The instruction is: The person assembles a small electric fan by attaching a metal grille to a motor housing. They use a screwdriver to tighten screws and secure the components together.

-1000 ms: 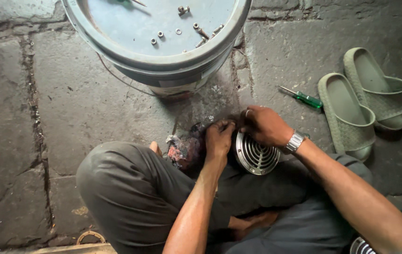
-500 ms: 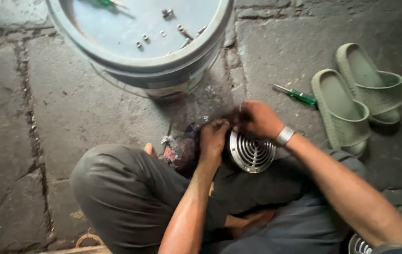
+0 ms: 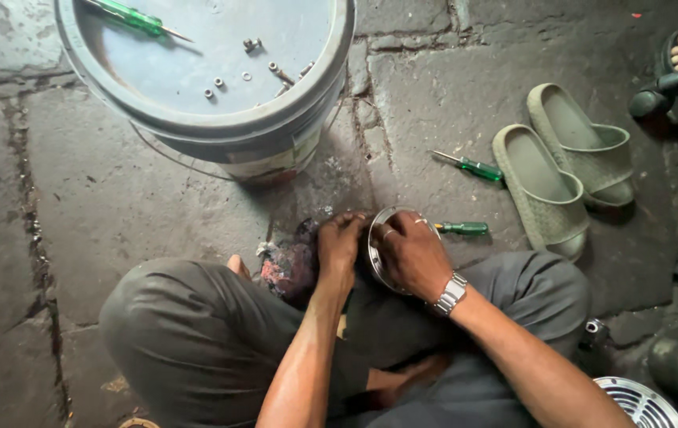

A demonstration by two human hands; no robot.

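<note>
A round metal grille (image 3: 377, 252) stands on edge on the stone floor (image 3: 117, 198) between the person's knees, mostly hidden by the right hand (image 3: 410, 255), whose fingers curl over it. The left hand (image 3: 340, 246) grips its near edge; what else those fingers pinch cannot be told. A dirty rag (image 3: 285, 268) lies beside. One screwdriver (image 3: 462, 228) is half covered behind the hand. A second grille (image 3: 641, 403) is cut off at the bottom edge.

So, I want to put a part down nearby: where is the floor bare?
Bare stone lies left of the bucket and the person's knee, and between the bucket and the slippers. It is crowded around the hands, with two screwdrivers beside them.
</note>
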